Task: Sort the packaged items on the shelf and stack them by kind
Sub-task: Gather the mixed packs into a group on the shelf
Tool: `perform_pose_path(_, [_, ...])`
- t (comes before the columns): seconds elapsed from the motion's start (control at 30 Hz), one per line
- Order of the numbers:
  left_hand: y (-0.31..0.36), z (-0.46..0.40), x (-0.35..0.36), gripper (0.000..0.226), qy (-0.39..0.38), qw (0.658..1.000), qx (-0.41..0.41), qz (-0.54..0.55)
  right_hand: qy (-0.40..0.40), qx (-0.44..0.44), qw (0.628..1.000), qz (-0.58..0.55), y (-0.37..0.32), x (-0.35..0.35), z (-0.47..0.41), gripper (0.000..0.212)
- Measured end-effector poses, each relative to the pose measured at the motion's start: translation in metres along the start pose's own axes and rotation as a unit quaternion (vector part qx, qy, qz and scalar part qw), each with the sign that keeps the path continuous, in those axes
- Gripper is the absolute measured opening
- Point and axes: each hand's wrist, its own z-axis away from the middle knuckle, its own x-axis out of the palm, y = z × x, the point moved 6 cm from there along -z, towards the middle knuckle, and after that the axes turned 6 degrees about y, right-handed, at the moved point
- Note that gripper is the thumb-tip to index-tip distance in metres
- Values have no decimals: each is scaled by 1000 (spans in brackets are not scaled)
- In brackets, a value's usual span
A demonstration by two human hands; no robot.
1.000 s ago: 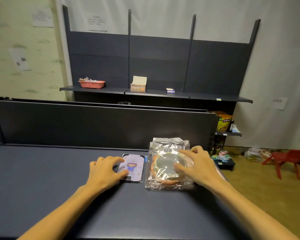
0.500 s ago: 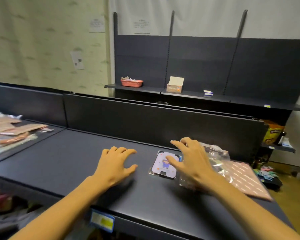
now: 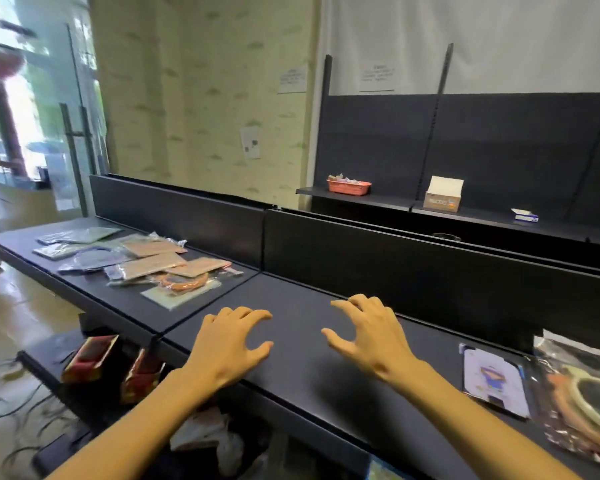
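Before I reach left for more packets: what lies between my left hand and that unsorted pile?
In the head view, only bare dark shelf and the seam between two shelf panels separate the left hand from the unsorted pile.

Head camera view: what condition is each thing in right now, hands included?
Left hand: empty, fingers loosely curled above the shelf.
Right hand: empty, fingers spread and bent.
Cartoon card pack: lying flat, untouched.
Ring pack: sealed in clear plastic, lying flat beside the card.
Unsorted pile: loose and overlapping, not stacked.
Cardboard box: lid open.
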Motion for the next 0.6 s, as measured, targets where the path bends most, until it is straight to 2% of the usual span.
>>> perform_pose_path(0.33, [-176, 13, -53, 69, 41, 999, -2, 8, 1, -6, 1000, -28, -153, 62, -75, 57])
perform_pose_path(0.6, [-280, 4, -71, 74, 26, 999, -25, -9, -5, -21, 999, -26, -222, 111, -136, 54])
